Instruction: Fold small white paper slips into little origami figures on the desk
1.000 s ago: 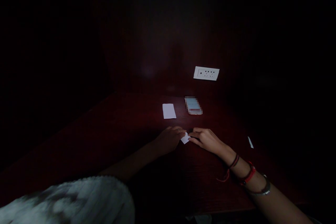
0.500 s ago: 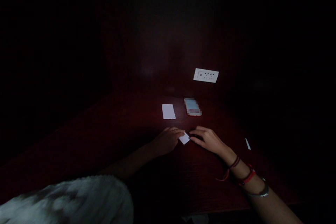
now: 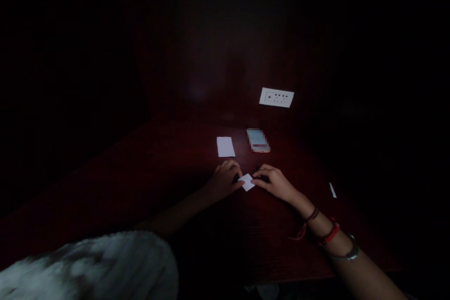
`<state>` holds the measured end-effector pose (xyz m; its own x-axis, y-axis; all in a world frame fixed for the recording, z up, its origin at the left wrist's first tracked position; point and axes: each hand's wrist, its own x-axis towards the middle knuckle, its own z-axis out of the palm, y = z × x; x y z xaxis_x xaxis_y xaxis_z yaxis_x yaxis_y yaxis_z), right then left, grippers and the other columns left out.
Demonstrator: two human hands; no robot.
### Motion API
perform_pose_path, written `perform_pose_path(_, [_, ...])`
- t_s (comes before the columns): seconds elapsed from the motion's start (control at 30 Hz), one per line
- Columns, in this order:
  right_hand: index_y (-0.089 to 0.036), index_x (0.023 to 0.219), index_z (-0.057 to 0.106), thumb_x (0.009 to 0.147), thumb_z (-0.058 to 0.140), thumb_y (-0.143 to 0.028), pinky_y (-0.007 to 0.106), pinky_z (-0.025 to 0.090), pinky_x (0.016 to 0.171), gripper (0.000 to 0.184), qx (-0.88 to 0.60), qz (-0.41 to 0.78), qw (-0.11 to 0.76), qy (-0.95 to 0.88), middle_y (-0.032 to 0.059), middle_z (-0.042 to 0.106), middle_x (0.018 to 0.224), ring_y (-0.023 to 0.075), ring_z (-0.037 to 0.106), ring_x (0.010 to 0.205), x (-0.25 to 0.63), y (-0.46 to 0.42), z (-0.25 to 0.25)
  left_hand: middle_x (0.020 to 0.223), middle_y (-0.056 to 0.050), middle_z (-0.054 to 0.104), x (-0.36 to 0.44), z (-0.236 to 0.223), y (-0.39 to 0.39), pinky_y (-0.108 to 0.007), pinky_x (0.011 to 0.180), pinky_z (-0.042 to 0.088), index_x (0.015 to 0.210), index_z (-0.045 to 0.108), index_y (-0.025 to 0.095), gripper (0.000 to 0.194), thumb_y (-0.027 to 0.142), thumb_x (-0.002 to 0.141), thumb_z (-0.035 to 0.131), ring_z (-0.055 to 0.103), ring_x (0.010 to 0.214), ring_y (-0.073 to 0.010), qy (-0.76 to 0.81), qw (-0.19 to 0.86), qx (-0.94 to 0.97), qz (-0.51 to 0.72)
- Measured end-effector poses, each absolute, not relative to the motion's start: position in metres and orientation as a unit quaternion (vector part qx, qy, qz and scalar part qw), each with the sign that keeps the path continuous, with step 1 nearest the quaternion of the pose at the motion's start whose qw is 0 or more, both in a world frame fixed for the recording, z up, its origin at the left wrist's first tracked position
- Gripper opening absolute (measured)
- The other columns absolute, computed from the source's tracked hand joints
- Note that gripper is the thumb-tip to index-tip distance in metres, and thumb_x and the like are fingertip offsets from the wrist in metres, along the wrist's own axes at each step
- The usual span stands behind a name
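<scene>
Left grip: the left grip point(image 3: 227, 177) has its thumb at the left corner of the small white paper point(image 3: 247, 183), fingers bent; pinched or merely pressed, cannot tell.
Right grip: the right grip point(image 3: 276, 182) has its thumb at the right corner, forefinger curled just above; firmness likewise cannot be told.
Paper position: between the two thumbs, on or just above the dark red surface point(image 3: 183, 150), nearer the person than the white sheet point(image 3: 225, 147) and the phone point(image 3: 258, 141).
Slip risk: with so little paper under each thumb, a corner could escape, in my judgement, if one side pulls harder.
Crease risk: uneven pressure from the two sides could skew or crumple the paper.
Light risk: the dim scene and the shadow about the left grip could cause an edge to be misjudged.
Cord risk: the loose end of the wrist cord point(image 3: 301, 233) hangs clear of the paper; it could drag on the surface if the forearm lowers.
Paper shape: roughly a diamond, one corner toward the person, one away.
Paper finish: plain white, no marking visible; a faint line across the middle may be a fold, unconfirmed.
</scene>
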<state>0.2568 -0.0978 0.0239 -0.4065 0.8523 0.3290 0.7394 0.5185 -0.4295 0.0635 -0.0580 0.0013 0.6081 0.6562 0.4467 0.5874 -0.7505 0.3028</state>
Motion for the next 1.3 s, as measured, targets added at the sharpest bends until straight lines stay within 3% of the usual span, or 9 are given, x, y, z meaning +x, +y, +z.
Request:
perform_pose_path(0.2, [-0.015,0.074,0.061,0.071,0.051,-0.028,0.023,0.038,0.066,0.017,-0.531,0.198,0.289,-0.771,0.0024,0.055,0.073,0.0114,0.049,0.07,0.253,-0.087,0.019,0.099,0.0,0.044,0.068,-0.001,-0.056,-0.037,0.082,0.026,0.075,0.05,0.019,0.011,0.026,0.068,0.056,0.04,0.095,-0.0183,0.359,0.082,0.883,0.29])
perform_pose_path(0.47, [-0.013,0.067,0.061,0.065,0.055,-0.026,0.024,0.038,0.066,0.015,-0.575,0.235,0.313,-0.718,0.003,0.058,0.072,0.012,0.051,0.068,0.247,-0.081,0.016,0.097,-0.001,0.044,0.067,0.001,-0.056,-0.033,0.08,0.031,0.074,0.047,0.018,0.007,0.02,0.07,0.053,0.041,0.092,-0.0163,0.326,0.11,0.881,0.324])
perform_pose_path(0.73, [-0.01,0.071,0.058,0.062,0.057,-0.026,0.023,0.039,0.064,0.018,-0.529,0.44,0.362,-0.629,0.0017,0.058,0.068,0.0098,0.05,0.062,0.231,-0.074,0.027,0.093,-0.001,0.045,0.067,0.01,-0.061,-0.028,0.079,0.035,0.072,0.044,0.017,0.005,0.014,0.072,0.048,0.044,0.089,-0.0134,0.306,0.157,0.862,0.373])
perform_pose_path(0.9, [-0.012,0.086,0.057,0.06,0.06,-0.025,0.024,0.04,0.064,0.03,-0.579,0.302,0.367,-0.662,0.0033,0.054,0.077,0.011,0.049,0.066,0.23,-0.066,0.016,0.089,-0.001,0.047,0.066,0.012,-0.061,-0.028,0.075,0.036,0.073,0.046,0.018,0.004,0.014,0.072,0.047,0.046,0.085,-0.0138,0.337,0.154,0.844,0.387])
perform_pose_path(1.03, [-0.015,0.077,0.061,0.062,0.06,-0.028,0.026,0.039,0.067,0.02,-0.592,0.18,0.31,-0.721,0.0033,0.051,0.077,0.0117,0.047,0.068,0.237,-0.068,0.01,0.084,-0.001,0.048,0.063,0.009,-0.059,-0.03,0.076,0.035,0.077,0.048,0.018,0.007,0.02,0.077,0.041,0.045,0.082,-0.0144,0.389,0.126,0.827,0.386])
perform_pose_path(1.17, [-0.016,0.07,0.06,0.061,0.061,-0.028,0.025,0.039,0.066,0.015,-0.59,0.158,0.279,-0.741,0.0024,0.048,0.075,0.0116,0.047,0.068,0.234,-0.074,0.011,0.089,-0.001,0.047,0.06,0.003,-0.056,-0.033,0.077,0.034,0.077,0.052,0.019,0.012,0.03,0.072,0.05,0.043,0.086,-0.0176,0.42,0.102,0.835,0.34])
perform_pose_path(1.3, [-0.016,0.067,0.06,0.064,0.058,-0.024,0.024,0.038,0.066,0.009,-0.589,0.155,0.263,-0.748,0.0028,0.049,0.075,0.0118,0.047,0.07,0.228,-0.076,0.011,0.096,0.0,0.046,0.059,0.0,-0.053,-0.036,0.078,0.032,0.071,0.055,0.02,0.009,0.028,0.067,0.056,0.041,0.093,-0.0196,0.42,0.106,0.849,0.303])
